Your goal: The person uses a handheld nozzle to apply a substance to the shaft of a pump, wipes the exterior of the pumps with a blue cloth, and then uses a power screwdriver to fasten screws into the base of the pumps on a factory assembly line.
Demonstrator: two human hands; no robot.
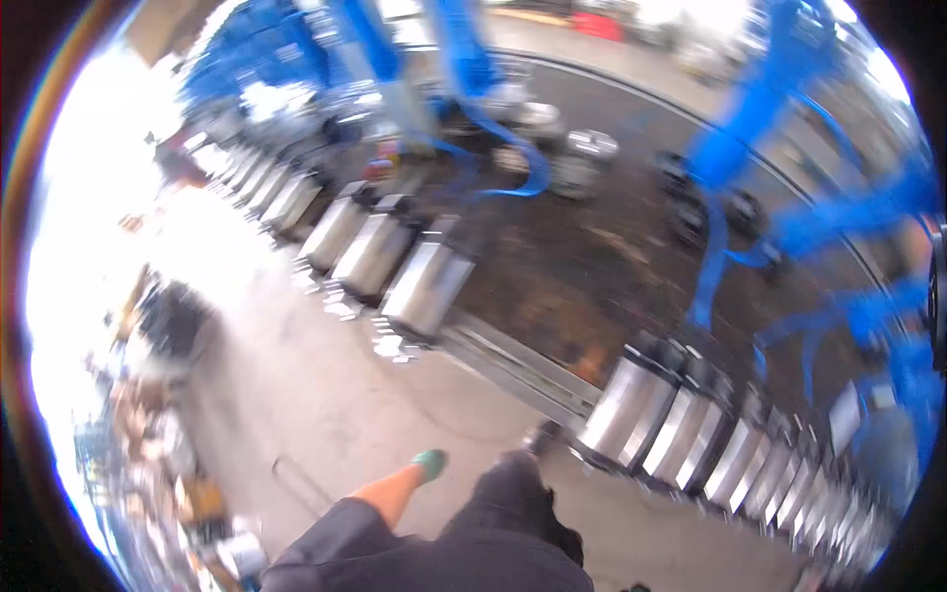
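- From my head-camera feed, everything is smeared, so I keep fine claims short.
- Left hand [430, 464]: I read the green patch at the end of a bare forearm [387, 493] as a glove. Fingers do not resolve; I cannot tell whether they are spread or curled. I make out nothing held, and it looks apart from the metal units.
- Right hand: I cannot pick it out, so I cannot tell how it stands.
- Nearest things: silvery units with dark ends, lined along the near edge of a dark, brown-stained bench [592, 271]. One group of metal units [424, 291] sits up-left, another group of units [626, 405] sits right, with bare metal rail [518, 365] between them. I cannot tell whether they rest on the bench or stand against it.
- Further in: round metal pieces [592, 145] and a looping blue strap [538, 168].
- A dark shoe [541, 434] shows just beside the right-hand group.
- Risk, my judgement: a foot or hip could knock the end unit, because the shoe is so close and the units crowd together; one bump could pass down the line.
- Risk: a sleeve or hand could snag on a loose strap end.
- Risk: I could misjudge reach through this blur.
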